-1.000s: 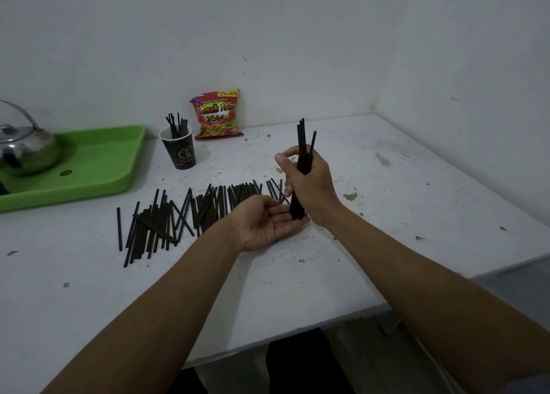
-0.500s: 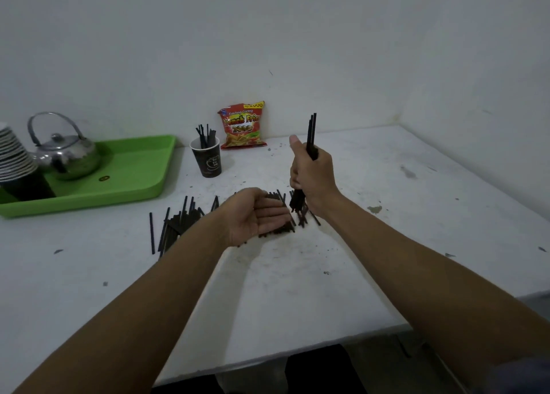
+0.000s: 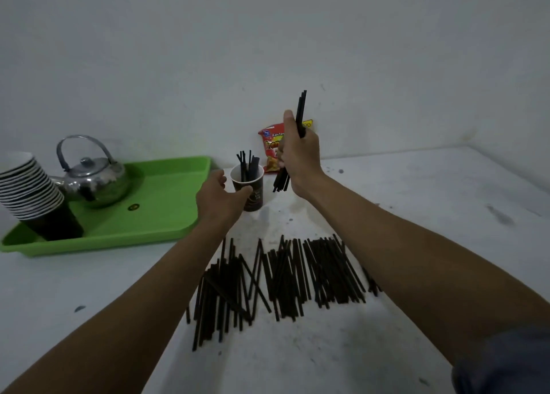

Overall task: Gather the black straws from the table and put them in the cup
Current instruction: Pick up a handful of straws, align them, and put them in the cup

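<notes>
1. Head view: a bundle of black straws is gripped upright in the closed right hand, just right of the cup, presumably for dropping in end-first
2. The cup, already holding a few straws, is touched by the half-open left hand, seemingly to steady it
3. Many loose straws are left lying on the table, nearer the person
</notes>
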The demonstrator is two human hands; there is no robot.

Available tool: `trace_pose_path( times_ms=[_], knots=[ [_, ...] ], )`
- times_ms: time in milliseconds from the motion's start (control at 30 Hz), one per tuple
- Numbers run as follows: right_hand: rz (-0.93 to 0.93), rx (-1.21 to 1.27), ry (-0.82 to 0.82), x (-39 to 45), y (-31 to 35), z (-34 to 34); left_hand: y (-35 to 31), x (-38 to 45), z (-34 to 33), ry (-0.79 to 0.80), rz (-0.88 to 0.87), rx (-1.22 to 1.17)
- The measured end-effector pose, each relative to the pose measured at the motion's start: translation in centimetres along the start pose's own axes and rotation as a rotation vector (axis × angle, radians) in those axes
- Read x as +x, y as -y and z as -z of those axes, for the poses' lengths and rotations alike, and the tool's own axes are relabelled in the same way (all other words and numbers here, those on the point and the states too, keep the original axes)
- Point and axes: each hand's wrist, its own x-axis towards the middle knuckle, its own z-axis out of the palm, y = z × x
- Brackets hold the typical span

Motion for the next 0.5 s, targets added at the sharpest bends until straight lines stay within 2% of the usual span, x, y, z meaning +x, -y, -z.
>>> trace_pose_path(
  times_ms=[100,233,367,500],
  knots=[
    [-0.009,0.055,0.016,2.0,-0.5,-2.3,1.2,2.2,-0.4,0.079,-0.035,0.036],
    [0.011,0.075,0.06,3.9,-1.7,-4.3,2.3,4.1,-0.7,0.19,-0.036,-0.038],
    [0.03,0.032,0.141,4.7,-3.0,-5.3,2.8,4.8,-1.1,0.246,-0.112,-0.173],
    [0.034,-0.026,0.181,4.7,-4.0,-5.5,3.4,5.1,-1.5,0.267,-0.172,-0.2]
  ],
)
